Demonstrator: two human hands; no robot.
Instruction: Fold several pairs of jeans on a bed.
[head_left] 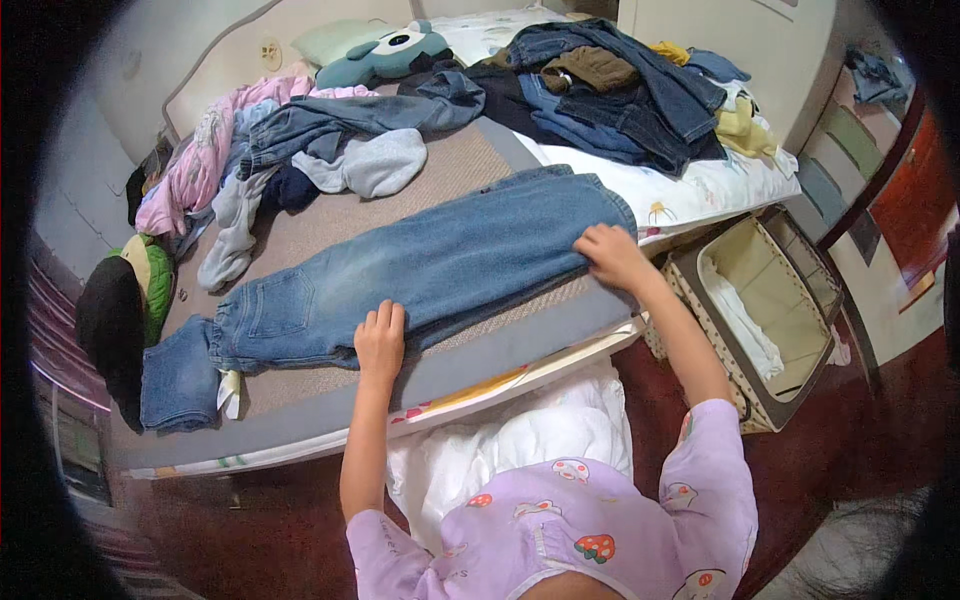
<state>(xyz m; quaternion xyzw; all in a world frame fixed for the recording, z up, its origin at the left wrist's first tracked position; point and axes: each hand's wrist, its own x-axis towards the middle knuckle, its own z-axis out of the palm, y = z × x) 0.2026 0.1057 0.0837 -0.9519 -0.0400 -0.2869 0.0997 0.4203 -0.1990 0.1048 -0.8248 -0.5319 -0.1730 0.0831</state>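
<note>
A pair of blue jeans (440, 260) lies stretched across the bed's front part, legs laid together. Its waist and a back pocket are at the left, and the leg ends are at the right. My left hand (380, 338) is closed on the near edge of the jeans, around the thigh part. At the leg ends, my right hand (610, 256) has its fingers curled over the near corner of the cloth. A smaller folded denim piece (180, 375) sits beside the waist, with a pale tag-like strip next to it.
The bed mat (450, 370) has a grey border. Behind lie grey sweatpants (375, 162), pink cloth (215, 150) and a large denim pile (630, 95). A teal plush toy (385, 55) rests at the back. To the right stands a fabric basket (765, 310) holding white cloth.
</note>
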